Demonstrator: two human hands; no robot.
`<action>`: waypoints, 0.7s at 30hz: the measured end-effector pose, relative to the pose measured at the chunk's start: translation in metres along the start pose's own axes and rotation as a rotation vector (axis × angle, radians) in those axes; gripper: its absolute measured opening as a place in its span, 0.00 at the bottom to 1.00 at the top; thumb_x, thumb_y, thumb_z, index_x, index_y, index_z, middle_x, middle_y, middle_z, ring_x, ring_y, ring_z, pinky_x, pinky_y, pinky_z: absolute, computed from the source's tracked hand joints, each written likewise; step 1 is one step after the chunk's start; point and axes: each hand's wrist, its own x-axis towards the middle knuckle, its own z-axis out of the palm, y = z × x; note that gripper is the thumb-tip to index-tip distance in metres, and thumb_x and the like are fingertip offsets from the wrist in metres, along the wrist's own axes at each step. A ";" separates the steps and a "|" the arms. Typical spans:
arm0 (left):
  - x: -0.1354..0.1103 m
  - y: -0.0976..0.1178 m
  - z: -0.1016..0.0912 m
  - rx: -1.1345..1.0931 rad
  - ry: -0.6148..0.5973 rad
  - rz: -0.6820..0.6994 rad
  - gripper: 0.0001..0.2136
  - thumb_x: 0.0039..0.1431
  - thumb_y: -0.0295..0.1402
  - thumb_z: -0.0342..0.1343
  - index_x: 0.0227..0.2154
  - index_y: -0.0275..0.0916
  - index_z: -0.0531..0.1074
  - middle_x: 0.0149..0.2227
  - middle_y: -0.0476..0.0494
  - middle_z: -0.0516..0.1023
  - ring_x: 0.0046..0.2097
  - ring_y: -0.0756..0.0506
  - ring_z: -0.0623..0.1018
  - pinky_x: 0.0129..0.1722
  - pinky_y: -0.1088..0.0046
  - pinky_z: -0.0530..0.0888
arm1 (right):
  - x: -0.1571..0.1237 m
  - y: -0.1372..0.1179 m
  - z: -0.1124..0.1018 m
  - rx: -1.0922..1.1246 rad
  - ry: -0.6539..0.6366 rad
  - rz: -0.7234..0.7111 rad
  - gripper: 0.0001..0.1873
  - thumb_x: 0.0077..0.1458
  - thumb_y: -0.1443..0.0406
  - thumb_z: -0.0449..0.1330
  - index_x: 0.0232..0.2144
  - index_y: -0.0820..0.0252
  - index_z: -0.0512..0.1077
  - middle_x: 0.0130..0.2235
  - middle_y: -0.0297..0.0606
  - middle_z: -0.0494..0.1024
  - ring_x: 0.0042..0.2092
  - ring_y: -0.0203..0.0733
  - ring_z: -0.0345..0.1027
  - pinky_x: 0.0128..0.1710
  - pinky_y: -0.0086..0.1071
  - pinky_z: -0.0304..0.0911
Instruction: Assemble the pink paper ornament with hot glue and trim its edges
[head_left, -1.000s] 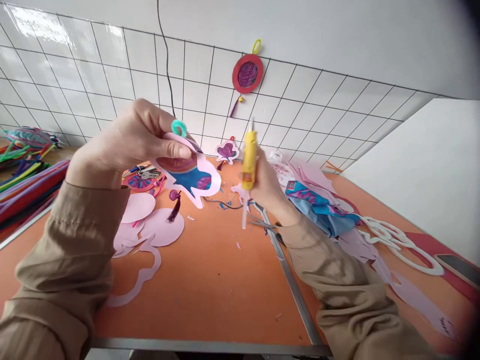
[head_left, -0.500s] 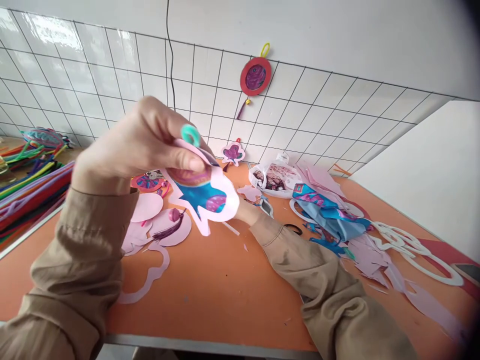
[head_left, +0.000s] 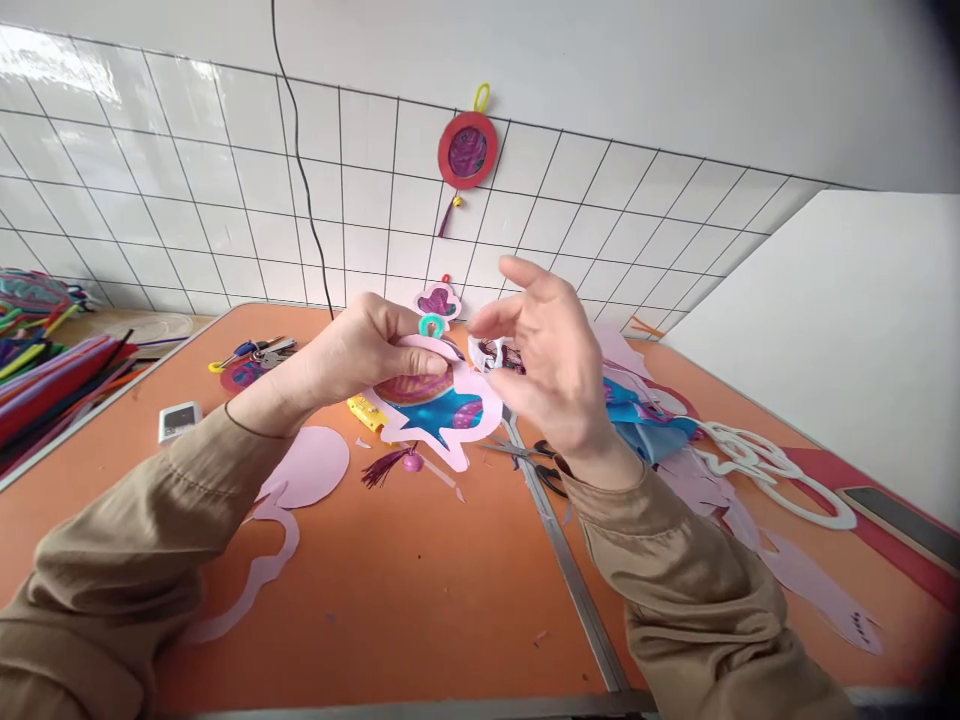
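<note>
My left hand (head_left: 367, 350) pinches the top of a pink paper ornament (head_left: 442, 405) with a blue star shape, a red disc and a teal loop (head_left: 431, 325). My right hand (head_left: 555, 360) hovers just right of the ornament's top, thumb and forefinger nearly together near its edge, other fingers spread; I cannot see anything in them. A yellow glue stick (head_left: 366, 412) lies on the orange table (head_left: 420, 590) under the ornament. A purple tassel (head_left: 390, 465) rests below it.
Scissors (head_left: 536, 460) lie right of the ornament. Pink paper offcuts (head_left: 300, 480) lie at left, coloured pipe cleaners (head_left: 52, 375) at far left, keys (head_left: 255, 350) and a small white device (head_left: 178, 420) behind. Blue and pink scraps (head_left: 645, 425) pile at right. A red round ornament (head_left: 467, 150) hangs on the tiled wall.
The yellow glue stick left my right hand and now lies on the table. My right hand rose to the ornament's top; my left hand lowered the ornament toward the table.
</note>
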 end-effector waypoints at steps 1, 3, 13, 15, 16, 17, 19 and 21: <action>0.000 -0.001 0.002 -0.004 0.009 -0.003 0.17 0.46 0.44 0.75 0.25 0.34 0.80 0.25 0.44 0.82 0.30 0.46 0.81 0.29 0.74 0.77 | -0.002 -0.006 0.002 -0.070 -0.015 -0.031 0.33 0.56 0.61 0.62 0.63 0.46 0.62 0.45 0.39 0.78 0.47 0.50 0.73 0.52 0.52 0.70; 0.001 -0.002 0.007 -0.022 0.016 -0.014 0.19 0.45 0.47 0.75 0.23 0.35 0.79 0.22 0.45 0.79 0.27 0.48 0.78 0.25 0.75 0.74 | -0.006 -0.013 0.008 -0.162 -0.018 -0.049 0.34 0.58 0.62 0.61 0.65 0.48 0.60 0.43 0.40 0.78 0.46 0.50 0.74 0.50 0.51 0.72; 0.000 0.001 0.015 -0.140 -0.065 -0.028 0.20 0.44 0.47 0.75 0.20 0.35 0.77 0.20 0.49 0.74 0.23 0.52 0.70 0.24 0.76 0.68 | -0.007 -0.017 0.012 -0.147 0.065 -0.067 0.29 0.59 0.71 0.63 0.60 0.45 0.68 0.31 0.30 0.78 0.33 0.40 0.74 0.43 0.43 0.75; -0.001 0.004 0.016 -0.160 -0.087 -0.011 0.18 0.45 0.45 0.75 0.20 0.35 0.77 0.20 0.50 0.73 0.23 0.53 0.69 0.23 0.77 0.67 | -0.008 -0.017 0.014 -0.114 0.096 -0.026 0.27 0.59 0.70 0.64 0.59 0.47 0.69 0.29 0.29 0.78 0.32 0.40 0.73 0.40 0.42 0.75; -0.001 0.005 0.016 -0.162 -0.092 -0.004 0.18 0.46 0.43 0.75 0.19 0.35 0.77 0.19 0.51 0.72 0.22 0.54 0.67 0.22 0.78 0.65 | -0.008 -0.017 0.015 -0.089 0.112 -0.001 0.27 0.58 0.70 0.64 0.58 0.48 0.70 0.29 0.29 0.77 0.31 0.39 0.73 0.39 0.41 0.75; -0.001 0.006 0.017 -0.162 -0.093 0.002 0.17 0.47 0.42 0.75 0.19 0.35 0.76 0.18 0.52 0.71 0.22 0.55 0.65 0.22 0.78 0.64 | -0.009 -0.017 0.015 -0.059 0.126 0.026 0.26 0.58 0.70 0.64 0.57 0.49 0.71 0.29 0.29 0.77 0.30 0.39 0.72 0.38 0.41 0.75; -0.001 0.007 0.017 -0.164 -0.086 -0.007 0.15 0.48 0.40 0.74 0.20 0.35 0.77 0.19 0.52 0.72 0.22 0.55 0.65 0.21 0.78 0.64 | -0.008 -0.017 0.013 0.019 0.126 0.101 0.21 0.60 0.66 0.65 0.55 0.51 0.72 0.29 0.30 0.78 0.30 0.39 0.73 0.36 0.40 0.74; -0.001 0.008 0.017 -0.148 -0.063 -0.044 0.15 0.47 0.41 0.74 0.21 0.35 0.77 0.20 0.50 0.73 0.23 0.54 0.67 0.21 0.78 0.63 | -0.007 -0.017 0.008 0.129 0.097 0.171 0.18 0.63 0.59 0.63 0.55 0.52 0.73 0.29 0.33 0.80 0.31 0.41 0.75 0.35 0.41 0.75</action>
